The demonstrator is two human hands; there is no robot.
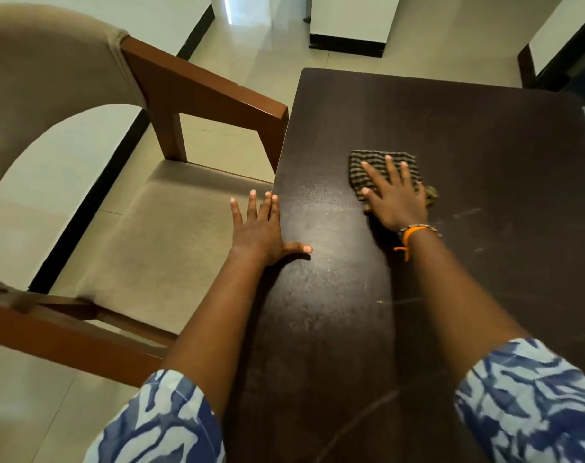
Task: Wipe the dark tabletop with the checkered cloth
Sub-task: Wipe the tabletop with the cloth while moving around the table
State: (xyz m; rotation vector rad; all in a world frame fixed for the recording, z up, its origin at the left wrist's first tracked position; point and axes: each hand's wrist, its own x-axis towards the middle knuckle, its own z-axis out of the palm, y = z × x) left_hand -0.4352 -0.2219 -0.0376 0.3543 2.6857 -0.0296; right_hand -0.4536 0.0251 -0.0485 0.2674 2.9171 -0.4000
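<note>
Head | right hand (396, 198) flat on checkered cloth (384, 168) | left hand (261, 228) splayed at tabletop (468, 145) edge

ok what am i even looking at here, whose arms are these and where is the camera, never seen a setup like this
There is no machine here. A person wears one wide-angle camera on the head, looking forward and down, so the two bare arms you see are the wearer's own. The right hand, with an orange wristband, lies flat with fingers spread on a checkered cloth, which lies on a dark tabletop. The left hand holds nothing; it rests open at the table's left edge, thumb on the top. Dusty smears show on the wood near both hands. Left of the table stands a wooden chair with a beige seat.
</note>
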